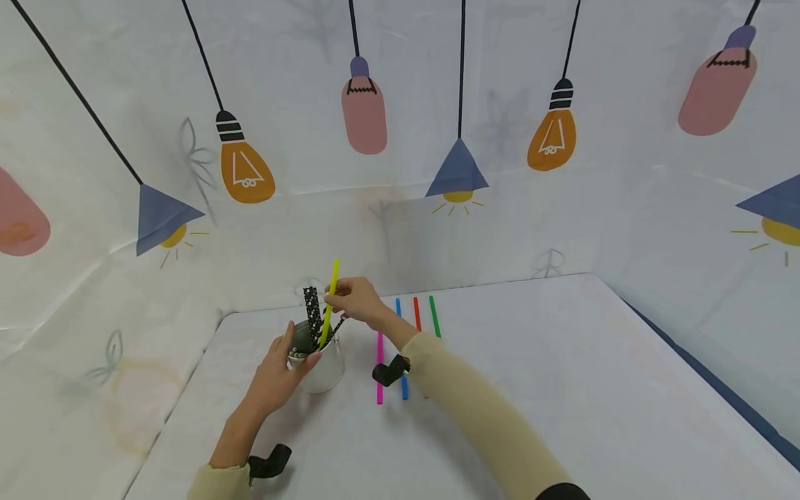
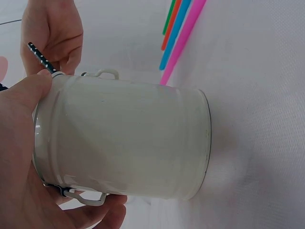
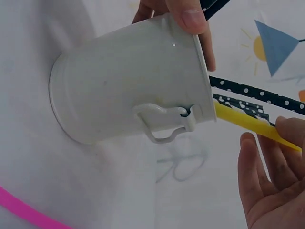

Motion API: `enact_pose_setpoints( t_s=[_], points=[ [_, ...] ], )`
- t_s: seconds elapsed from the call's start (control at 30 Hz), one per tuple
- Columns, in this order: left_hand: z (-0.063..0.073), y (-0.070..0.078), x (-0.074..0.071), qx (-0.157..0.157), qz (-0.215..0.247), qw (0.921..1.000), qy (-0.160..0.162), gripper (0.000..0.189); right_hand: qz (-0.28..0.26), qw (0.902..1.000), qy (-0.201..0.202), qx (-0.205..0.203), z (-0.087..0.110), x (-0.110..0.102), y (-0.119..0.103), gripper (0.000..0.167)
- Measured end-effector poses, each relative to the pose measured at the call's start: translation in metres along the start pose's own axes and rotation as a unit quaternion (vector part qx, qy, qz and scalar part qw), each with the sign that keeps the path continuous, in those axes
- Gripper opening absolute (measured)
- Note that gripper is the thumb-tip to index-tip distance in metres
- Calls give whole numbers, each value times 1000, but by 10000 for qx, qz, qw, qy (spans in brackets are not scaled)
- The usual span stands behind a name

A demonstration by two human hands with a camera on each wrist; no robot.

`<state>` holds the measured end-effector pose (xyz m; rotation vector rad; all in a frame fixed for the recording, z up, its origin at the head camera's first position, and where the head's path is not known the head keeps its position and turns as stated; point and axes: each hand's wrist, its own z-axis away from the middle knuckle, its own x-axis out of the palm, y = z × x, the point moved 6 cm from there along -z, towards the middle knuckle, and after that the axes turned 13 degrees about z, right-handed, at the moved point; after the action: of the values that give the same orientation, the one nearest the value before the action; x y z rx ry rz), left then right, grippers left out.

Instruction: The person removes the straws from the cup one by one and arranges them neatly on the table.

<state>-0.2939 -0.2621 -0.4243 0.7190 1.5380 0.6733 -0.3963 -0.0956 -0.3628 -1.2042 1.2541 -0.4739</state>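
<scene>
A white metal pail (image 1: pixel 326 371) with small side handles stands on the table. My left hand (image 1: pixel 276 373) grips it around the rim, thumb on the near side, as the left wrist view shows. My right hand (image 1: pixel 357 298) pinches a yellow straw (image 1: pixel 336 271) between thumb and fingers. The straw's lower end is inside the pail, hidden by its wall in the right wrist view. Black strips with white dots (image 1: pixel 311 305) also stick up out of the pail, beside the yellow straw. A black dotted stick (image 2: pixel 40 56) leans out at the rim near my right hand.
Right of the pail, a pink straw (image 1: pixel 379 392), a blue straw (image 1: pixel 404 390), a red-orange straw (image 1: pixel 417 312) and a green straw (image 1: pixel 434 316) lie side by side, partly under my right forearm. A white wall covering (image 1: pixel 400 236) with printed lamps rises behind the table.
</scene>
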Motion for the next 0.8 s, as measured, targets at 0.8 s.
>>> enact_pose_setpoints(
  t_s=[0.8],
  points=[
    [2, -1, 0, 309, -64, 9994, 103, 99, -1769, 9470, 2529, -886, 24, -104, 1, 39]
  ],
)
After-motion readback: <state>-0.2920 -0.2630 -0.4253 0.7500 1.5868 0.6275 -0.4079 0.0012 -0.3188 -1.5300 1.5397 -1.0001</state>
